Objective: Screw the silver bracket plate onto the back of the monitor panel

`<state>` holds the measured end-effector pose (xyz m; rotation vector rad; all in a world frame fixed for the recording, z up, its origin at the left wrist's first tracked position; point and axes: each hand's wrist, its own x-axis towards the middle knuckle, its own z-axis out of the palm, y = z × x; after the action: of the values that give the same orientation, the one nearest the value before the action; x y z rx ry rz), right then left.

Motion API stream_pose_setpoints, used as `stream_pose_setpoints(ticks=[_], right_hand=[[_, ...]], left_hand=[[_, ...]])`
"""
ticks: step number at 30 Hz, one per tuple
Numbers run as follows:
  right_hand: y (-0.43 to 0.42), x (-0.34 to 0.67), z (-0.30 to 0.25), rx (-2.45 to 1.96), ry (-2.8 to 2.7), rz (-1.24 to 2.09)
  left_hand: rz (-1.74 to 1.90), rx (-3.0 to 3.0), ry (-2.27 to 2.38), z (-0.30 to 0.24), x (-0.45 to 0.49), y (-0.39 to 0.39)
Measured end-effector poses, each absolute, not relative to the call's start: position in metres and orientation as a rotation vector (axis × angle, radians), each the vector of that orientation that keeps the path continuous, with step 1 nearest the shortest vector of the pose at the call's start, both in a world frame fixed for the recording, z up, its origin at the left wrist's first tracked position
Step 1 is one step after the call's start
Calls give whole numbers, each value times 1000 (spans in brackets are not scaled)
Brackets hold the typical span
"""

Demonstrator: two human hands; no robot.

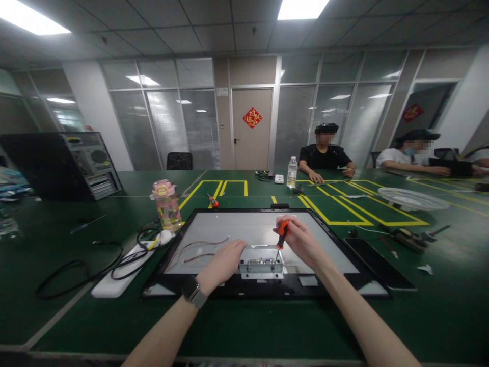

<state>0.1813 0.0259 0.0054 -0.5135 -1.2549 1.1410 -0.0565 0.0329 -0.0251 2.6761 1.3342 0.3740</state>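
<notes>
A monitor panel lies face down on the green table in front of me, its grey metal back up. A small metal bracket sits near its front edge. My right hand is closed around an orange-handled screwdriver, held upright with its tip on the bracket. My left hand rests on the panel against the bracket's left side, fingers curled; a watch is on that wrist. Thin wires run across the panel's left part.
A pink-lidded bottle, black cables and a white strip lie left. A computer case stands far left. A dark slab and fan grille lie right. Two people sit at the far side beside a water bottle.
</notes>
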Motion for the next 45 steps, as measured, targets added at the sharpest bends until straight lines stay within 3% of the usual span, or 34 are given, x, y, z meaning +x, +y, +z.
stream_pose_setpoints(ticks=[45], right_hand=[[25, 181, 9, -456, -1203, 1306]], left_hand=[[355, 2658, 1364, -28, -57, 34]])
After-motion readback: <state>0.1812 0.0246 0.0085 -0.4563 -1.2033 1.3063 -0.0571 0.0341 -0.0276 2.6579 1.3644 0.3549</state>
